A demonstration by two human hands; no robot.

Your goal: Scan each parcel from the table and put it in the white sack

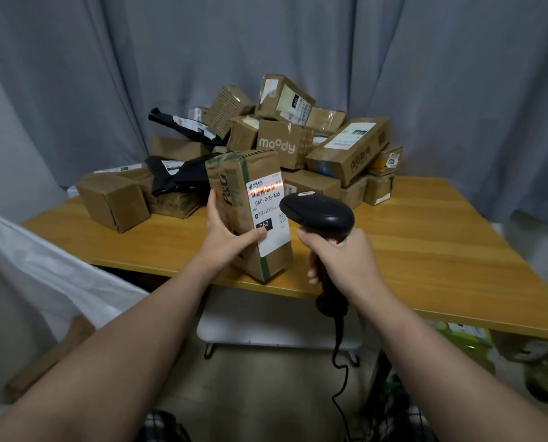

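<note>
At frame centre the left hand (pixel 225 232) grips a tall parcel (pixel 250 212) upright; just right, the right hand (pixel 339 253) clasps the scanner (pixel 319 215), its red line crossing the label.

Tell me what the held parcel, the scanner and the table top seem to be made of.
Held parcel: brown cardboard, matte, creased at the edges, with a green tape band and a white paper label. Scanner: probably black moulded plastic, smooth with a slight sheen on the head. Table top: wood or wood-look laminate, satin; grain lines show, but which cannot be told.
</note>
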